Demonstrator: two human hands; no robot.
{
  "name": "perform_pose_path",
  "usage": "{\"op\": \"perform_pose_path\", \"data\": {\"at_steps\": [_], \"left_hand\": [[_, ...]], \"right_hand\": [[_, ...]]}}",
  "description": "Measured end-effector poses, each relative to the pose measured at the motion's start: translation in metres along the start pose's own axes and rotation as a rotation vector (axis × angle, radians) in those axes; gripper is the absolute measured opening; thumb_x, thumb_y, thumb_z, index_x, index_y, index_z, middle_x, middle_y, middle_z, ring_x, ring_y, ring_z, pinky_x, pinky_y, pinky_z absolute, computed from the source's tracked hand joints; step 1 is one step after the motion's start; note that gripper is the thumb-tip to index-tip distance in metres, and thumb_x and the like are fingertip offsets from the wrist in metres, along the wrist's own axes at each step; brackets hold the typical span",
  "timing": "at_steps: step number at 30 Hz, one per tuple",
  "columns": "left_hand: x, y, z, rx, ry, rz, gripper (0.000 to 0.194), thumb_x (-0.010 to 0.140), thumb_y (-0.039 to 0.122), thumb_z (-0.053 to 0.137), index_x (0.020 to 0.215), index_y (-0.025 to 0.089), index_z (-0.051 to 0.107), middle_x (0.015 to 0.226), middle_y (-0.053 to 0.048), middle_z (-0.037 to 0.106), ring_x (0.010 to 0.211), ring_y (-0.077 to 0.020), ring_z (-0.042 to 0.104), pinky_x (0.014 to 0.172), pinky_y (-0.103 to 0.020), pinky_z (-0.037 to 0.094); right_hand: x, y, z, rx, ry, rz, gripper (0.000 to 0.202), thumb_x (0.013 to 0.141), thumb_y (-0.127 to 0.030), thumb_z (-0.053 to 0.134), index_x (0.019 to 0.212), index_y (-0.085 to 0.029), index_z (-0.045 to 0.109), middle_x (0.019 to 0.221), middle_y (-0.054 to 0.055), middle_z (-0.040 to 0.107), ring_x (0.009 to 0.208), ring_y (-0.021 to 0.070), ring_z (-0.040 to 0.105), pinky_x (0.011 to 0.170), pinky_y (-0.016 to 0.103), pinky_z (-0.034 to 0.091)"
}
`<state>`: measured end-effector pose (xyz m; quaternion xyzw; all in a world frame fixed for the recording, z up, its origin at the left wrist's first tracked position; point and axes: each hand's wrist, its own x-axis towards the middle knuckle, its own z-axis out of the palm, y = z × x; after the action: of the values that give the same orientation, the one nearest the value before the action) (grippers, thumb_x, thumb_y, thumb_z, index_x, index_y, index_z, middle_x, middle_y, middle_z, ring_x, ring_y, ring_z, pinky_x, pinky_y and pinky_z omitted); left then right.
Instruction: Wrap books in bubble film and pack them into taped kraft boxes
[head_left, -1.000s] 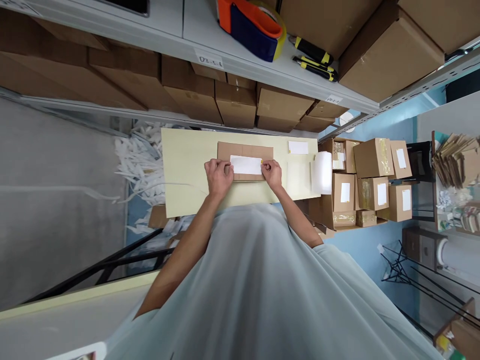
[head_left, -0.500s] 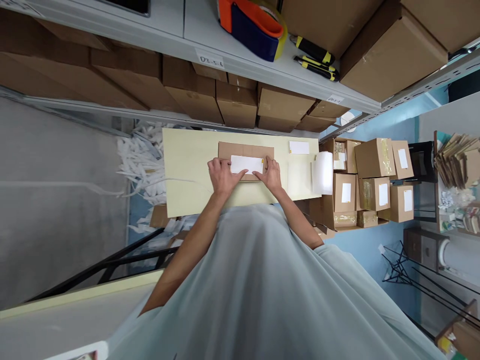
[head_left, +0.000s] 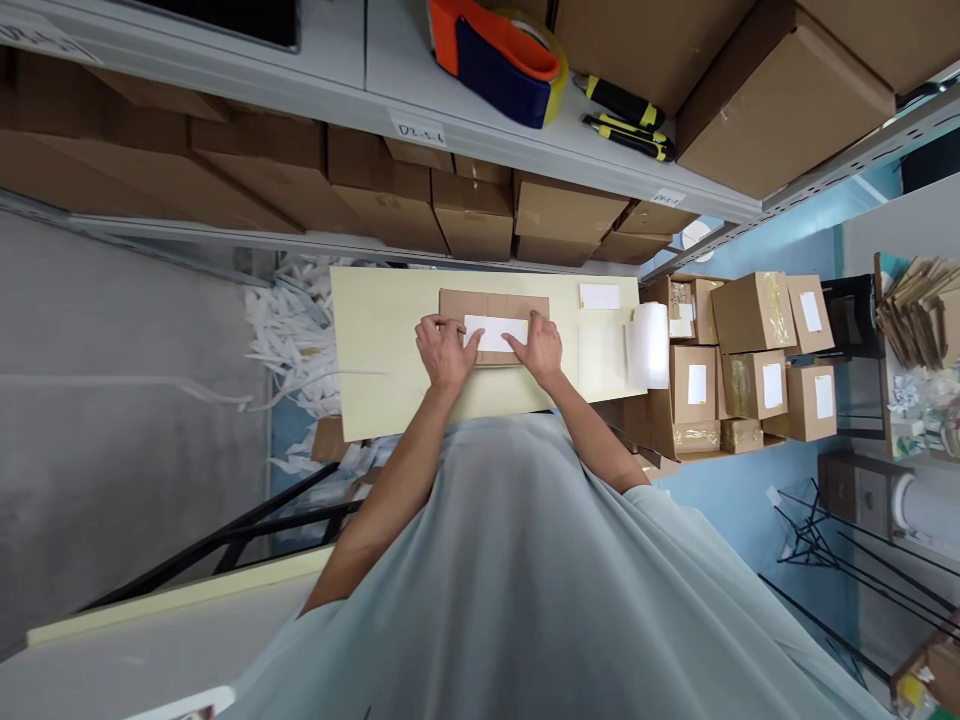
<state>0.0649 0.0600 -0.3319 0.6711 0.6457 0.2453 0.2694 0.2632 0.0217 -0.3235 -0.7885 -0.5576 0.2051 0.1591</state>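
A white label (head_left: 495, 333) lies on a flat brown cardboard box (head_left: 495, 303) on the pale yellow table (head_left: 382, 400). At the label's left end is my left hand (head_left: 445, 350), its thumb on the label and its fingers apart at the box's left edge. My right hand (head_left: 541, 347) rests at the other end, thumb on the label, fingers spread along the box's right side. Neither hand is wrapped round anything. Part of the label's ends is hidden by my fingers.
Right of the box are another white label (head_left: 598, 296) and a white roll (head_left: 648, 346). Labelled cartons (head_left: 694, 384) stand beyond. A shelf (head_left: 330, 70) above carries a tape dispenser (head_left: 502, 65) and cutters (head_left: 626, 120). White scraps (head_left: 300, 330) lie left.
Both thumbs have moved up from the label's lower edge onto its surface. The view has shifted slightly; the box and label stay together.
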Motion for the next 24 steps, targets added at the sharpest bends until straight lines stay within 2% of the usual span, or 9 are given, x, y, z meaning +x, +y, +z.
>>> {"op": "perform_pose_path", "data": {"at_steps": [5,7,10,12,14,16,20,22,24], "left_hand": [[0.003,-0.003,0.003,-0.007,0.020,-0.028,0.035,0.094,0.052,0.079,0.101,0.023,0.061,0.133,-0.022,0.054,0.132,-0.0438,0.051,0.118,-0.061,0.042],[0.004,0.001,0.005,-0.004,0.036,-0.051,0.037,0.096,0.052,0.076,0.109,0.021,0.061,0.135,-0.023,0.054,0.133,-0.0444,0.051,0.117,-0.062,0.041],[0.003,0.014,0.011,0.010,0.071,-0.116,0.041,0.100,0.051,0.070,0.120,0.018,0.059,0.139,-0.027,0.054,0.135,-0.0465,0.048,0.116,-0.065,0.040],[0.006,0.021,0.015,0.017,0.087,-0.164,0.048,0.097,0.054,0.073,0.123,0.017,0.058,0.141,-0.028,0.054,0.136,-0.0483,0.047,0.116,-0.067,0.040],[0.011,0.023,0.017,0.015,0.089,-0.196,0.055,0.092,0.058,0.078,0.123,0.016,0.057,0.140,-0.029,0.053,0.136,-0.0494,0.046,0.117,-0.069,0.039],[0.020,0.017,0.016,-0.003,0.085,-0.203,0.053,0.091,0.056,0.080,0.120,0.017,0.058,0.138,-0.028,0.054,0.135,-0.0485,0.047,0.117,-0.068,0.039],[0.033,0.004,0.007,-0.081,0.050,-0.144,0.029,0.099,0.043,0.072,0.113,0.020,0.061,0.132,-0.024,0.057,0.132,-0.0434,0.051,0.119,-0.062,0.041],[0.033,0.007,0.003,-0.088,0.027,-0.128,0.022,0.102,0.039,0.066,0.111,0.020,0.062,0.131,-0.024,0.058,0.133,-0.0428,0.051,0.120,-0.063,0.040],[0.028,0.015,0.001,-0.060,0.025,-0.148,0.023,0.102,0.039,0.065,0.114,0.019,0.062,0.133,-0.026,0.057,0.135,-0.0444,0.049,0.119,-0.066,0.039]], "right_hand": [[0.011,-0.002,0.004,-0.021,0.003,0.091,0.043,0.120,-0.048,0.045,0.145,-0.016,0.056,0.125,0.022,0.075,0.122,0.0330,0.067,0.103,0.046,0.056],[0.013,-0.005,0.006,-0.035,0.007,0.109,0.038,0.120,-0.044,0.044,0.141,-0.017,0.057,0.120,0.021,0.076,0.120,0.0328,0.068,0.101,0.046,0.057],[0.012,-0.015,0.009,-0.089,0.014,0.078,0.053,0.116,-0.059,0.051,0.142,-0.013,0.057,0.126,0.026,0.073,0.123,0.0379,0.067,0.102,0.050,0.057],[0.011,-0.021,0.011,-0.114,0.019,0.070,0.068,0.110,-0.071,0.054,0.143,-0.011,0.056,0.128,0.030,0.071,0.124,0.0411,0.067,0.101,0.053,0.058],[0.014,-0.023,0.012,-0.113,0.022,0.089,0.072,0.109,-0.074,0.055,0.141,-0.011,0.056,0.123,0.030,0.072,0.120,0.0408,0.069,0.098,0.051,0.060],[0.017,-0.020,0.012,-0.101,0.016,0.116,0.061,0.112,-0.068,0.053,0.139,-0.013,0.057,0.116,0.026,0.075,0.113,0.0373,0.071,0.094,0.048,0.061],[0.015,-0.012,0.007,-0.102,0.007,0.105,0.030,0.120,-0.041,0.044,0.136,-0.020,0.059,0.115,0.019,0.078,0.107,0.0303,0.072,0.093,0.042,0.059],[0.010,-0.014,0.005,-0.125,0.026,0.091,0.027,0.119,-0.031,0.041,0.136,-0.020,0.060,0.118,0.019,0.077,0.111,0.0295,0.071,0.096,0.041,0.058],[0.005,-0.019,0.006,-0.143,0.054,0.087,0.029,0.118,-0.033,0.045,0.138,-0.018,0.060,0.121,0.022,0.076,0.116,0.0308,0.070,0.100,0.042,0.057]]}}
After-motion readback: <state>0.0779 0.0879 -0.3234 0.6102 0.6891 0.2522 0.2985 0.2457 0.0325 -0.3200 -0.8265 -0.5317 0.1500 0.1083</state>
